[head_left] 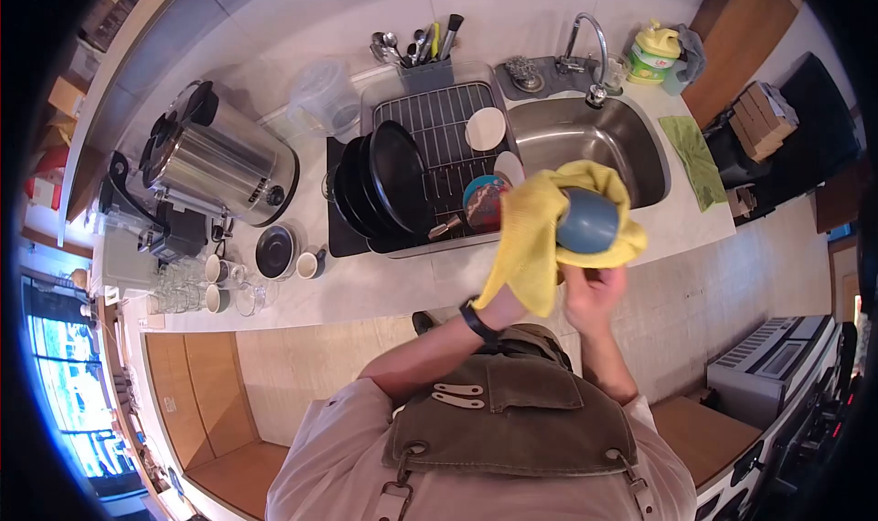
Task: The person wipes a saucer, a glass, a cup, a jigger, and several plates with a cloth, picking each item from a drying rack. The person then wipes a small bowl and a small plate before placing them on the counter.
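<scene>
A dark blue rounded dish (588, 221), perhaps a bowl or cup, is wrapped around its sides by a yellow cloth (526, 237) in front of the sink. My left hand (508, 307), with a black band at the wrist, is mostly under the cloth, and its fingers are hidden. Below the dish, my right hand (594, 292) has its fingers bent together against the cloth's lower edge. What exactly those fingers pinch is too small to tell.
A dish rack (448, 109) holds black pans (396, 178), plates and a utensil holder. To its right lie the steel sink (640, 146) and a green cloth (692, 160). Cups, glasses and a steel urn (229, 169) stand at the left. A counter edge runs before me.
</scene>
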The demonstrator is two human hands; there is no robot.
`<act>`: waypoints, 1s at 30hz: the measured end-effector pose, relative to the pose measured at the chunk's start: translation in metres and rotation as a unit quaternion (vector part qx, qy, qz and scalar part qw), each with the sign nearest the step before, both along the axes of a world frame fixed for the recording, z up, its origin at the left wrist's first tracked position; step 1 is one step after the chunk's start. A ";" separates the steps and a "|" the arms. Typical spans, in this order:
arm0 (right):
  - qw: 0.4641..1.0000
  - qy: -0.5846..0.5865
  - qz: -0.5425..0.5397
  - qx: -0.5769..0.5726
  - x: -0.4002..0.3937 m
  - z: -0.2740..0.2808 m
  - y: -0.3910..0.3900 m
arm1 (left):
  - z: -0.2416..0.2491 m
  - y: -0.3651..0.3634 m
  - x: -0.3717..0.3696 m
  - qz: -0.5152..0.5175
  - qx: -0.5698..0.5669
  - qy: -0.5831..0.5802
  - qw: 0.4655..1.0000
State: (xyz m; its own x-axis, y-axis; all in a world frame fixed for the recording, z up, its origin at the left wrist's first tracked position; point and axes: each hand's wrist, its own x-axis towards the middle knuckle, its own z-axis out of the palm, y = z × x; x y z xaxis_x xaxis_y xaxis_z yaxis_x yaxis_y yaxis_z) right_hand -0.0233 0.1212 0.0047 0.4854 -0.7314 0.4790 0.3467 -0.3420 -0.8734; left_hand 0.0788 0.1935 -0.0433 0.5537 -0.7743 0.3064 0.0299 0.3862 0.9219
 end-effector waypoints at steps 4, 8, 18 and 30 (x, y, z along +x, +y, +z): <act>0.993 -0.015 0.043 0.106 0.012 0.000 0.010 | -0.019 0.018 0.004 0.062 0.060 -0.251 0.964; 0.968 -0.075 0.048 0.234 0.016 0.004 0.029 | -0.025 0.021 0.015 -0.020 0.023 -0.021 0.999; 0.853 -0.135 0.249 0.438 0.014 0.010 0.052 | 0.066 0.102 0.071 -0.011 0.214 -0.432 0.876; 0.963 0.075 0.257 -0.010 0.039 0.046 0.189 | 0.163 0.243 0.075 0.055 0.039 -0.332 0.941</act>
State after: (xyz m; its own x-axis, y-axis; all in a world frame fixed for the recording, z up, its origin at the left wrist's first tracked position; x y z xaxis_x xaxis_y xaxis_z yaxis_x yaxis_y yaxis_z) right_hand 0.0161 0.3101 0.0510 0.8462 -0.3670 0.3865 0.3450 -0.1756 -0.9220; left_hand 0.1542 0.4361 0.1198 0.3382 -0.7581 0.5576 -0.5992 0.2833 0.7488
